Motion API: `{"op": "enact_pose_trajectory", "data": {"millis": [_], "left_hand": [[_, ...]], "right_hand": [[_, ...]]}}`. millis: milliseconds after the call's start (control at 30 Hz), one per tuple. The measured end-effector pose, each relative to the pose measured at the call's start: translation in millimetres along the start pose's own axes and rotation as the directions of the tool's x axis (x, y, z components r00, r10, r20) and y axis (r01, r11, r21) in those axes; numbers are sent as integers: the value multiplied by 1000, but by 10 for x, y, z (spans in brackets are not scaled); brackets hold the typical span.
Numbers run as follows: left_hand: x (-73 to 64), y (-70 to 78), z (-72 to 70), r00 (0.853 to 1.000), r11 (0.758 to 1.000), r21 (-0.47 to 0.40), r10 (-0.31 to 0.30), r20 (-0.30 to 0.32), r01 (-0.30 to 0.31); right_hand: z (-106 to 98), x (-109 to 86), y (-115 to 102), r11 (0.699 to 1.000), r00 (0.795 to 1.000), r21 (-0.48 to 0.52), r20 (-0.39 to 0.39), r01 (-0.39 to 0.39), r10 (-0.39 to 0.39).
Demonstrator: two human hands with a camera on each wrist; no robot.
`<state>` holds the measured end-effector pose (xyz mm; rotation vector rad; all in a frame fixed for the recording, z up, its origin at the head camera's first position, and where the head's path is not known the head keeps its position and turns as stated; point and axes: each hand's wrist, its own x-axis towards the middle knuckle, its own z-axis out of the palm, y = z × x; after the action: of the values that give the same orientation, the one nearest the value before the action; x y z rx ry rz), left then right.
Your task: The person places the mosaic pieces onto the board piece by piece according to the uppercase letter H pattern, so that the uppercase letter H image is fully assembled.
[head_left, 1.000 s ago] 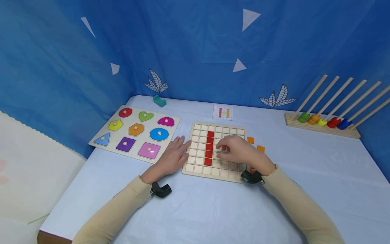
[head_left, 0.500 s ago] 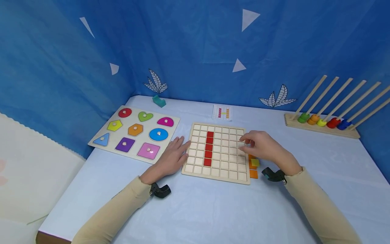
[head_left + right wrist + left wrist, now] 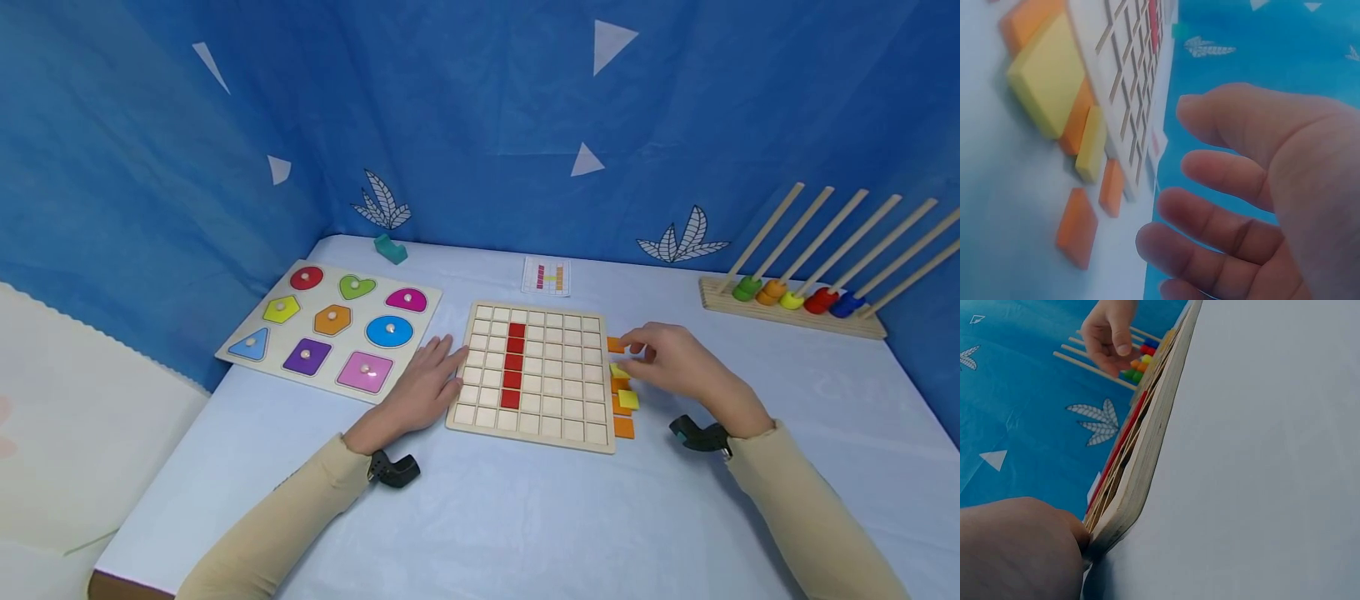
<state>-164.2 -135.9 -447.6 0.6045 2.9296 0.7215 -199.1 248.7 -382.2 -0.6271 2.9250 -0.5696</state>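
Observation:
A wooden grid board (image 3: 552, 407) lies flat on the table, with a column of several red square tiles (image 3: 513, 361) set in its cells. My left hand (image 3: 422, 385) rests at the board's left edge, fingers extended. Past the right edge, my right hand (image 3: 671, 358) hovers over loose tiles, thumb and fingers apart with nothing between them. Below it lie a yellow tile (image 3: 628, 400) and an orange tile (image 3: 624, 428), among several more. In the right wrist view a yellow tile (image 3: 1050, 75) overlaps orange ones, while one orange tile (image 3: 1077, 228) lies separately.
A shape puzzle board (image 3: 322, 296) with knobbed pieces is at the left. Behind the grid board lies a small pattern card (image 3: 547, 277). A teal block (image 3: 391, 249) sits at the back edge, and a wooden peg stand (image 3: 795, 315) with coloured beads at the back right.
My right hand has moved right, from over the board to above the loose tiles beside it, uncovering the board's right-hand cells. My left hand and the red tiles have stayed in place.

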Motion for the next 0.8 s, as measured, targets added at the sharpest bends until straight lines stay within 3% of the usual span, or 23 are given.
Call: {"op": "enact_pose_trajectory", "data": {"millis": [800], "left_hand": [[-5,15,-20,1000,1000,-7,1,3,-1]], "right_hand": [[221,22,185,998,999,65,26,27,-29]]}}
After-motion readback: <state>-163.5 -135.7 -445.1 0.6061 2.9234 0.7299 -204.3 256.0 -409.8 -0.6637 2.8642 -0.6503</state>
